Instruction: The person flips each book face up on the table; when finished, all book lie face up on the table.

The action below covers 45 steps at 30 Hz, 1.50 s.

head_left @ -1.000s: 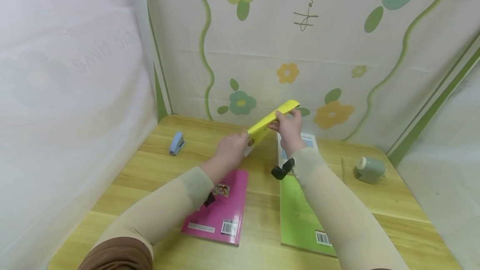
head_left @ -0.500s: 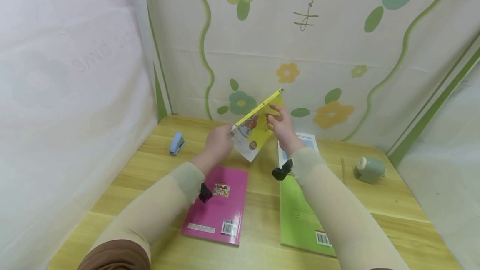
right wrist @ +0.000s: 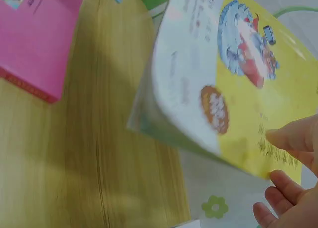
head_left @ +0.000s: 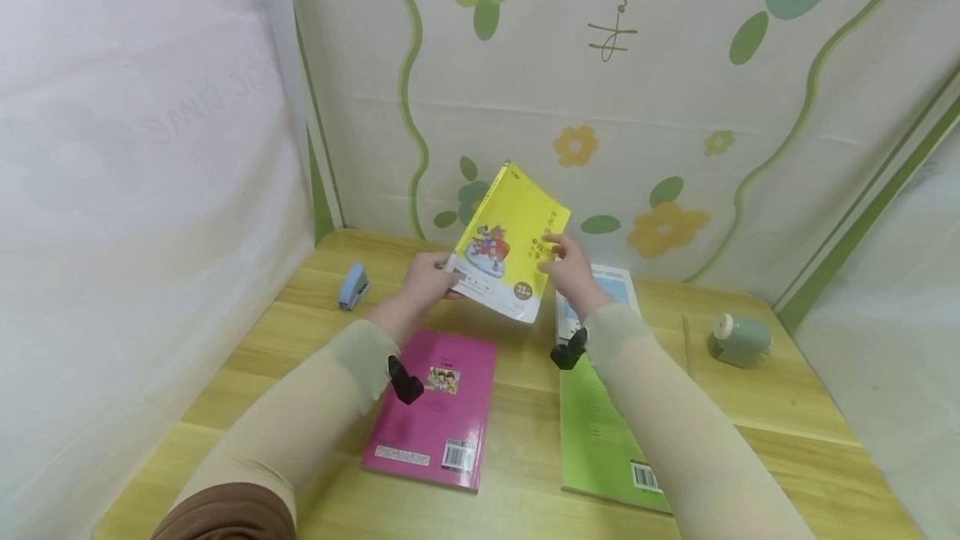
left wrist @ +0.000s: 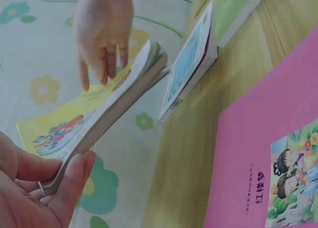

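Observation:
A yellow-and-white paperback book [head_left: 513,244] is held tilted above the back of the table, its illustrated cover facing me. My left hand [head_left: 427,280] grips its lower left corner by the spine; in the left wrist view the thumb [left wrist: 42,166] lies on the cover and the fingers curl under the pages. At the opposite edge is my right hand [head_left: 572,273], its fingers loosely extended. In the right wrist view its thumb [right wrist: 293,133] overlaps the cover while the other fingers spread by the edge. Below the left forearm lies a pink book [head_left: 442,423].
On the right, a green book [head_left: 600,432] lies partly under my right forearm, with a white-and-blue book [head_left: 618,282] behind it. A blue stapler [head_left: 354,287] stands at the back left. A grey-green pencil sharpener [head_left: 741,340] sits far right. Printed cloth [head_left: 360,132] hangs behind the table.
The yellow book has turned from nearly edge-on to showing its cover, and its top has swung left. My left hand has shifted left with it; the right hand's fingers have loosened from the edge.

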### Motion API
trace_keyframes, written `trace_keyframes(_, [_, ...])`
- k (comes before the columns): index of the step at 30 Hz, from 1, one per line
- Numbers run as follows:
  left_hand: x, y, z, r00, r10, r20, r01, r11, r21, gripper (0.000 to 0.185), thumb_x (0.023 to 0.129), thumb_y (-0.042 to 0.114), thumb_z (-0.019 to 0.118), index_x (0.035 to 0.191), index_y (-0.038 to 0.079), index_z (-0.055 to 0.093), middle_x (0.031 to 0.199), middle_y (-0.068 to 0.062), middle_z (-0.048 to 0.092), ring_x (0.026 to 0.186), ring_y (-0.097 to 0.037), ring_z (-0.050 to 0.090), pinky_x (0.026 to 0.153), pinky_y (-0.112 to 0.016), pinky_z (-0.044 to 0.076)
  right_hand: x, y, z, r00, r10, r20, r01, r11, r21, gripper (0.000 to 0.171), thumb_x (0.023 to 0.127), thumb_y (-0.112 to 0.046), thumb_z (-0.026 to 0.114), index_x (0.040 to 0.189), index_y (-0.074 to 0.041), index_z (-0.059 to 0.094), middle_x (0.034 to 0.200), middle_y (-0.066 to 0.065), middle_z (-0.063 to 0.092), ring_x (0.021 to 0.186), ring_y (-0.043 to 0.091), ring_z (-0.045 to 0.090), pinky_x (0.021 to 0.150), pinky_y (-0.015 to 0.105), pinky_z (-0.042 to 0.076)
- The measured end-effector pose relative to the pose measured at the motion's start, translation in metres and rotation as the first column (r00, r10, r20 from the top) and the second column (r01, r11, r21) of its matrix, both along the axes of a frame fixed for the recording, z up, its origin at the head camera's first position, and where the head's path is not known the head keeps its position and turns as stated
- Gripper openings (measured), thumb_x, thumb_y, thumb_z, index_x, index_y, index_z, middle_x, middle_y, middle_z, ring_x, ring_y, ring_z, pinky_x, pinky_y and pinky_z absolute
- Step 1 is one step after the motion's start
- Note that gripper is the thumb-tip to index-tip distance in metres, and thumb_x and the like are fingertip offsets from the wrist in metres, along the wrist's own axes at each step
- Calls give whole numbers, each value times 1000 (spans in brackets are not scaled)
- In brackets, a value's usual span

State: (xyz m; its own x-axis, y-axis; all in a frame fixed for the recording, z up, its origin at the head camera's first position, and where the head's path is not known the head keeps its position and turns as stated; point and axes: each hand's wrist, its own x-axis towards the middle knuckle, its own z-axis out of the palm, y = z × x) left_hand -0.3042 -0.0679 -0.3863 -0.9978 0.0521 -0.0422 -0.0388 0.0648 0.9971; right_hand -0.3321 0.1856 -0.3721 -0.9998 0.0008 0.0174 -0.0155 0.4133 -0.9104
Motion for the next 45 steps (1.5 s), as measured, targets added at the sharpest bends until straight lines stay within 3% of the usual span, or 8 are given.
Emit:
trace_keyframes(7, [-7,-11,-6,991,-14,132,-3,992,127,43,90,-12,55,133,-7,56,112,-26,64,79,-24,70,84,-41,56,3,5,-10,992,-7,127,12,999,-36,96,87,-15,72,159,-18,9,154,21,29,139,41,30,112,59,27])
trace_keyframes(11, [-10,-15,-10,981,-18,192,-12,988,156,46,90,-12,56,136,-5,54,113,-26,64,76,-23,69,91,-44,53,6,6,-16,965,56,256,-19,989,-144,77,94,-26,66,155,-9,22,142,20,48,131,40,45,112,58,27])
trace_keyframes(17, [-12,-18,-15,971,-35,235,-10,982,188,47,90,-11,56,137,-4,53,114,-25,64,82,-25,69,94,-44,51,5,7,-22,943,157,294,-60,947,-315,42,99,-15,58,138,0,50,116,18,67,100,30,68,97,44,50])
trace_keyframes(21, [-12,-19,-16,969,-39,245,-8,982,188,46,91,-10,56,136,-3,54,116,-25,64,83,-25,69,97,-46,49,6,5,-25,938,180,296,-59,926,-374,52,96,-9,62,143,-3,44,113,17,66,93,29,69,95,48,50])
trace_keyframes(26, [-14,-24,-20,963,-50,266,-1,982,188,44,91,-11,55,135,-5,54,119,-26,63,81,-22,70,93,-42,52,8,3,-34,907,263,328,-104,896,-433,72,91,-6,67,153,-16,32,113,20,64,87,32,68,98,58,45])
trace_keyframes(32, [-17,-29,-30,952,-53,301,-8,980,198,44,91,-12,54,135,-8,52,118,-27,62,78,-23,70,79,-33,58,13,0,-43,892,294,343,-132,896,-424,91,89,-5,68,159,-22,14,123,21,58,79,27,65,88,47,54])
trace_keyframes(40, [-17,-32,-44,925,-78,373,20,987,157,38,92,-8,55,131,-7,55,110,-25,66,83,-28,72,86,-39,57,16,-5,-59,896,248,368,-84,909,-409,83,90,-2,66,158,-25,24,120,17,63,82,25,64,85,43,56])
trace_keyframes(45, [-18,-32,-50,904,-102,416,54,991,125,36,93,-7,55,129,-10,53,107,-26,66,80,-29,72,79,-36,59,15,-7,-65,891,237,387,-64,910,-410,82,88,1,65,157,-23,27,117,19,64,82,27,65,84,43,56])
